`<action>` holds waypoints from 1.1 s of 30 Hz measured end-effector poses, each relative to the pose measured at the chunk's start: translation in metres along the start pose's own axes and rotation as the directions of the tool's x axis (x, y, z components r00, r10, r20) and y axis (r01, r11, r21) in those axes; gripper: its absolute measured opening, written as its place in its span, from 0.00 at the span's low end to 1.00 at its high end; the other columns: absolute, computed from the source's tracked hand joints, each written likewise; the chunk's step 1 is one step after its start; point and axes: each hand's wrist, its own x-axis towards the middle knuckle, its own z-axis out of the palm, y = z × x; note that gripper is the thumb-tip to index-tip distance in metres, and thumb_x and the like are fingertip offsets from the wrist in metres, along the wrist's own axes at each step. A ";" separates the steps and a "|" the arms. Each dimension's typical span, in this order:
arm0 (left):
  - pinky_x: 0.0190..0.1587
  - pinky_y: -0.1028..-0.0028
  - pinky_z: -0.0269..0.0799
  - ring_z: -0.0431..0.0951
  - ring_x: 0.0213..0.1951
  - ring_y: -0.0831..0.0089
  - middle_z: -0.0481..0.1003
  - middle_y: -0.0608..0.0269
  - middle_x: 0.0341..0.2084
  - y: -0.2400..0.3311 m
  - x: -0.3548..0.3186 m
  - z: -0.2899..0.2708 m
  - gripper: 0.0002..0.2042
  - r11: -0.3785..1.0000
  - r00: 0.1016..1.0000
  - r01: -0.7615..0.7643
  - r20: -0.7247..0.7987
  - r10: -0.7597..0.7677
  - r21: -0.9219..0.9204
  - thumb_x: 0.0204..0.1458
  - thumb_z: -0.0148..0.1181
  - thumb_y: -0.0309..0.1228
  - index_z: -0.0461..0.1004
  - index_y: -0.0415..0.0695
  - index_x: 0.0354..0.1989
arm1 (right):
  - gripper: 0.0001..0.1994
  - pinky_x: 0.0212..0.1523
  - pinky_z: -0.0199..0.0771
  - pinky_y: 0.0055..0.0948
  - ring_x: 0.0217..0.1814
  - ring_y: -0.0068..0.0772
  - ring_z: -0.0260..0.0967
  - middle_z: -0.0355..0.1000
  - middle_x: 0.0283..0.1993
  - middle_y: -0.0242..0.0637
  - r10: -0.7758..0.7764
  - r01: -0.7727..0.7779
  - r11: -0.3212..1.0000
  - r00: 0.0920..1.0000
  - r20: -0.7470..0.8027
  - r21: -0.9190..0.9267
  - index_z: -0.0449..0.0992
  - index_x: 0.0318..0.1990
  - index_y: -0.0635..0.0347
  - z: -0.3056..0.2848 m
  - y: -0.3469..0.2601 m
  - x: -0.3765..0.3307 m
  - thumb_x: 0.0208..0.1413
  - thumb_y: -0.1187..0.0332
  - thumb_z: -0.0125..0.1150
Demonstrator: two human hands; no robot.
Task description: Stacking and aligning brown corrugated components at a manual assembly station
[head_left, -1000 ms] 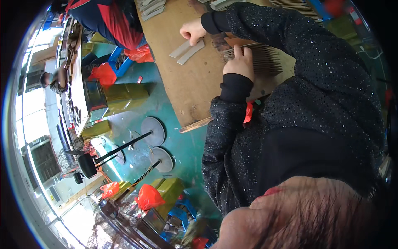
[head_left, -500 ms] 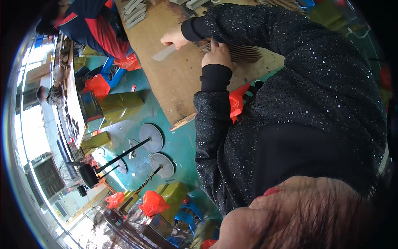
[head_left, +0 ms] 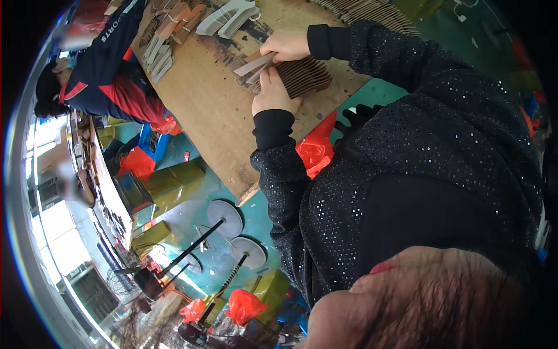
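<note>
Pale strip (head_left: 250, 65) shifted to brown slats (head_left: 303, 78) | slim, flat | right hand (head_left: 289, 45) pinching

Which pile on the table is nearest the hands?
The fanned brown row beside the left hand and right hand; the white bundle, mixed pile and second brown row past the right sleeve lie farther off.

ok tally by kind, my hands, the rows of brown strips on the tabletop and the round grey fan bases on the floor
Bare hands: 2 (left hand, right hand)
Rows of brown strips: 2 (row by the hands, top-right row)
Round grey fan bases: 3 (one partly hidden)
Total: 7
</note>
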 end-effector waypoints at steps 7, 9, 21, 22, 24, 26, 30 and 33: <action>0.46 0.61 0.74 0.72 0.51 0.55 0.61 0.53 0.58 -0.002 0.002 0.003 0.43 1.000 1.000 -0.013 -0.012 0.013 0.006 0.31 0.71 0.42 0.56 0.38 0.58 | 0.11 0.39 0.68 0.44 0.39 0.53 0.70 0.72 0.33 0.49 0.005 -0.007 1.000 0.998 0.064 0.030 0.74 0.36 0.64 -0.001 0.008 0.010 0.43 0.72 0.60; 0.48 0.61 0.73 0.72 0.52 0.56 0.61 0.53 0.59 -0.002 0.002 0.002 0.44 1.000 1.000 0.003 0.012 -0.003 0.020 0.31 0.71 0.42 0.56 0.38 0.59 | 0.12 0.39 0.68 0.44 0.41 0.53 0.69 0.72 0.34 0.50 0.043 -0.050 0.998 0.990 0.137 0.044 0.74 0.37 0.64 0.000 0.013 0.010 0.42 0.71 0.60; 0.49 0.62 0.72 0.71 0.53 0.55 0.60 0.50 0.59 0.000 0.000 -0.006 0.46 1.000 0.998 0.022 0.057 -0.022 0.007 0.33 0.71 0.42 0.55 0.37 0.61 | 0.15 0.44 0.68 0.45 0.44 0.55 0.69 0.72 0.40 0.50 0.033 -0.026 0.998 0.993 -0.116 0.055 0.71 0.44 0.63 0.012 0.032 0.014 0.48 0.69 0.58; 0.49 0.62 0.72 0.71 0.53 0.55 0.60 0.50 0.59 0.000 -0.001 -0.006 0.46 1.000 0.998 0.021 0.059 -0.021 0.011 0.33 0.71 0.42 0.55 0.37 0.61 | 0.14 0.43 0.69 0.46 0.44 0.54 0.69 0.73 0.40 0.48 0.051 -0.048 0.998 0.994 -0.092 0.036 0.71 0.44 0.61 0.012 0.029 0.016 0.49 0.69 0.59; 0.48 0.62 0.72 0.71 0.53 0.55 0.60 0.50 0.60 0.001 -0.003 -0.006 0.45 1.000 0.999 0.010 0.033 -0.011 0.002 0.34 0.71 0.41 0.55 0.38 0.61 | 0.13 0.42 0.69 0.46 0.44 0.54 0.69 0.72 0.39 0.48 0.112 -0.109 0.993 0.991 -0.070 0.041 0.71 0.44 0.59 0.004 0.017 0.011 0.49 0.69 0.58; 0.48 0.62 0.72 0.70 0.54 0.55 0.60 0.50 0.60 0.004 -0.004 -0.006 0.45 1.000 0.999 0.017 0.031 -0.017 0.001 0.34 0.70 0.41 0.54 0.38 0.61 | 0.11 0.39 0.70 0.48 0.42 0.53 0.70 0.73 0.37 0.47 0.157 -0.155 0.988 0.985 -0.069 0.024 0.70 0.42 0.57 -0.003 0.012 0.006 0.50 0.69 0.58; 0.47 0.62 0.73 0.70 0.53 0.54 0.60 0.50 0.59 0.009 -0.005 -0.009 0.43 0.999 0.999 0.025 0.043 -0.024 -0.026 0.35 0.70 0.39 0.54 0.38 0.61 | 0.10 0.36 0.70 0.48 0.39 0.54 0.70 0.73 0.34 0.46 0.107 -0.109 0.994 0.985 -0.138 -0.008 0.70 0.41 0.57 0.011 0.023 0.002 0.51 0.69 0.58; 0.46 0.62 0.74 0.71 0.53 0.54 0.59 0.50 0.60 0.007 -0.005 -0.010 0.43 0.999 0.999 0.023 0.036 -0.022 -0.046 0.35 0.69 0.38 0.54 0.38 0.61 | 0.10 0.35 0.68 0.47 0.37 0.53 0.70 0.72 0.31 0.44 0.101 -0.107 0.994 0.982 -0.157 -0.030 0.68 0.41 0.56 0.011 0.020 0.000 0.53 0.67 0.57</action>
